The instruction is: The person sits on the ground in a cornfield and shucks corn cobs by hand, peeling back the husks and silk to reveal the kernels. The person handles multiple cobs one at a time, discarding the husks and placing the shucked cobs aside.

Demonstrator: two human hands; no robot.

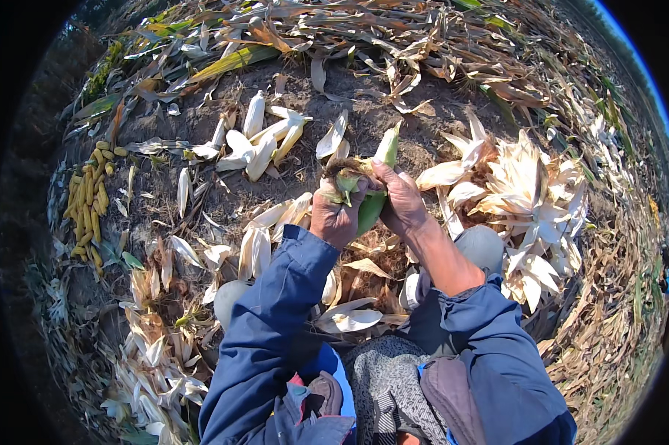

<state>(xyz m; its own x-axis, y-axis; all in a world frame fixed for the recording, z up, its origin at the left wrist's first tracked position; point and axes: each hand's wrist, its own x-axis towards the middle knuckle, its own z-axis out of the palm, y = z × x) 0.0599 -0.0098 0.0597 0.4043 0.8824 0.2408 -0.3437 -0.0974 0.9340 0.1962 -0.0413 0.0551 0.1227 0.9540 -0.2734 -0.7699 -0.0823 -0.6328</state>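
In front of my knees, both hands grip one ear of corn still in green husk point(387, 146). My left hand point(337, 214) closes around its silk end, where dark brown silk point(345, 166) and a torn bit of green husk point(346, 186) stick out. My right hand point(404, 200) holds the husk from the other side, thumb on top. One husk piece points up and away; a broad green flap point(371, 211) hangs down between the hands. Kernels are hidden by husk and fingers. Loose pale husks point(348, 321) lie on the ground below.
At far left lies a pile of bare yellow corn ears point(87, 203). Several ears in pale husk point(256, 139) rest on the soil ahead. A heap of stripped husks point(526, 194) sits at right, another point(151, 361) at lower left. Cut corn stalks point(367, 28) line the far side.
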